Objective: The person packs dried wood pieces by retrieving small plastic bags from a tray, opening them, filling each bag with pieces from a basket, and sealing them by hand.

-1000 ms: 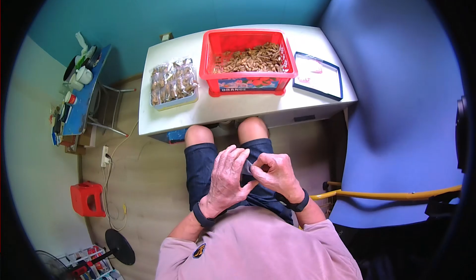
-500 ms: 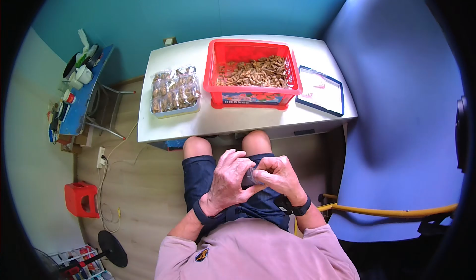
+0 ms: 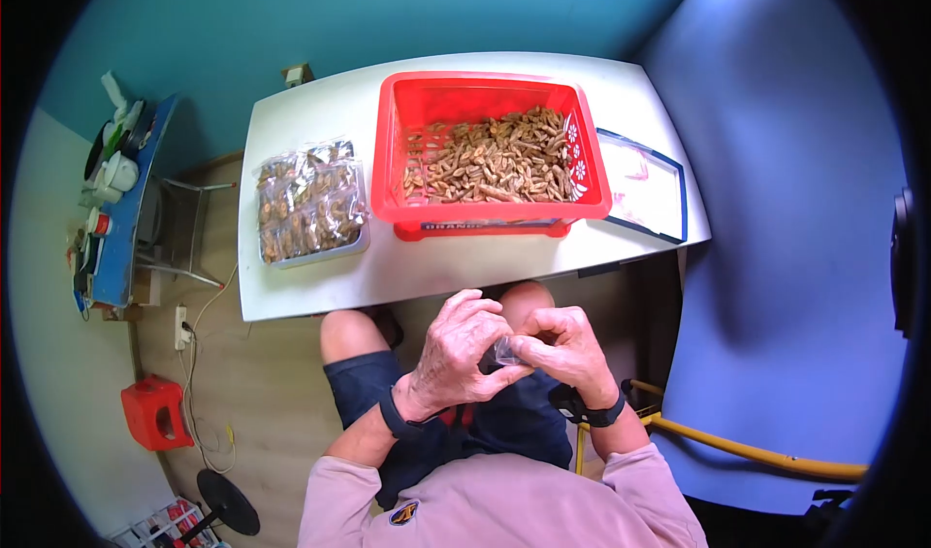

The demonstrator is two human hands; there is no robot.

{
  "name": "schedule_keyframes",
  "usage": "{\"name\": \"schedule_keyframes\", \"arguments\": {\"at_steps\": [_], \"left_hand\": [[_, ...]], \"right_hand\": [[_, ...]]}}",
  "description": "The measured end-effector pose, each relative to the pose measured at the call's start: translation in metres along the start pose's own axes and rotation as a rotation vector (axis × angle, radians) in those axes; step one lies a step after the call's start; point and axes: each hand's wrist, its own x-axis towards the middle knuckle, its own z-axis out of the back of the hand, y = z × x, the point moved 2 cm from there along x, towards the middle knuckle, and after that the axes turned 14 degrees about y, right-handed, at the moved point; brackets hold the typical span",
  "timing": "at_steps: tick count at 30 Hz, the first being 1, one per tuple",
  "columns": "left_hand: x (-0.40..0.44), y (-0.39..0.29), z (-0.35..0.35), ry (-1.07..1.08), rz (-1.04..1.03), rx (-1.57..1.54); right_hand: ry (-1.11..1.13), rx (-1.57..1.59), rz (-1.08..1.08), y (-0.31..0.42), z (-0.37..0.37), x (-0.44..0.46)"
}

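Above my lap, both hands pinch a small clear plastic bag [image 3: 504,352]. My left hand [image 3: 458,351] is closed on its left side, with the fingertips partly hidden behind the hand. My right hand [image 3: 570,356] grips the right edge between thumb and fingers. I cannot make out whether anything is inside the bag. Beyond the hands, a red plastic basket [image 3: 386,150] stands on the white table [image 3: 407,274], holding many brown, finger-shaped dried pieces [image 3: 509,155]. To its left, a shallow tub [image 3: 335,251] is filled with clear packets [image 3: 310,199] of brown pieces.
A dark-rimmed flat tray [image 3: 652,184] lies right of the basket. At far left stands a blue folding table [image 3: 141,209] with cups and utensils. A red stool [image 3: 157,414], cables and a power strip [image 3: 182,327] are on the floor. A yellow rail [image 3: 756,451] runs at right.
The view has tilted and come nearer the table, so the basket looks larger. Both hands keep hold of the plastic bag, which shows a little more between them.
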Motion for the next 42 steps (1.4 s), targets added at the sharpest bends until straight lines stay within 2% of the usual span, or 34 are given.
{"name": "schedule_keyframes", "arguments": {"at_steps": [2, 6, 8, 10, 12, 14, 19, 23, 26, 28, 30, 32, 34, 35, 37, 42], "left_hand": [[0.011, 0.013, 0.001, 0.004, -0.012, -0.022], [0.037, 0.031, 0.010, 0.008, -0.044, -0.136], [0.048, 0.039, 0.016, -0.011, -0.064, -0.148], [0.059, 0.046, 0.022, -0.032, -0.086, -0.155], [0.070, 0.049, 0.028, 0.001, -0.114, -0.172], [0.080, 0.051, 0.030, 0.005, -0.163, -0.200], [0.095, 0.051, 0.035, 0.044, -0.264, -0.255], [0.098, 0.056, 0.042, 0.035, -0.282, -0.262], [0.099, 0.062, 0.045, 0.026, -0.279, -0.294], [0.098, 0.066, 0.047, 0.012, -0.262, -0.383], [0.099, 0.066, 0.051, 0.023, -0.237, -0.429], [0.099, 0.066, 0.059, 0.033, -0.207, -0.475], [0.100, 0.069, 0.067, 0.145, -0.106, -0.613], [0.100, 0.070, 0.072, 0.141, -0.104, -0.614], [0.100, 0.075, 0.077, 0.268, 0.004, -0.595], [0.096, 0.080, 0.082, 0.283, -0.001, -0.517]], "right_hand": [[-0.023, 0.018, 0.069, 0.000, 0.010, 0.010], [-0.082, -0.008, 0.071, 0.019, 0.027, 0.024], [-0.130, -0.100, 0.131, 0.024, 0.035, 0.029], [-0.104, -0.234, 0.299, 0.035, 0.046, 0.032], [0.024, -0.338, 0.298, 0.056, 0.055, 0.034], [0.101, -0.372, 0.393, 0.060, 0.060, 0.039], [0.327, -0.376, 0.257, 0.083, 0.076, 0.047], [0.410, -0.429, 0.226, 0.085, 0.081, 0.059], [0.482, -0.455, 0.240, 0.083, 0.080, 0.070], [0.454, -0.608, 0.337, 0.086, 0.075, 0.079], [0.457, -0.600, 0.326, 0.087, 0.075, 0.083], [0.443, -0.721, 0.313, 0.094, 0.073, 0.087], [0.444, -0.768, 0.317, 0.102, 0.069, 0.093], [0.438, -0.814, 0.321, 0.105, 0.067, 0.097], [0.464, -0.843, 0.349, 0.109, 0.063, 0.104], [0.588, -0.934, 0.329, 0.119, 0.058, 0.120]]}}
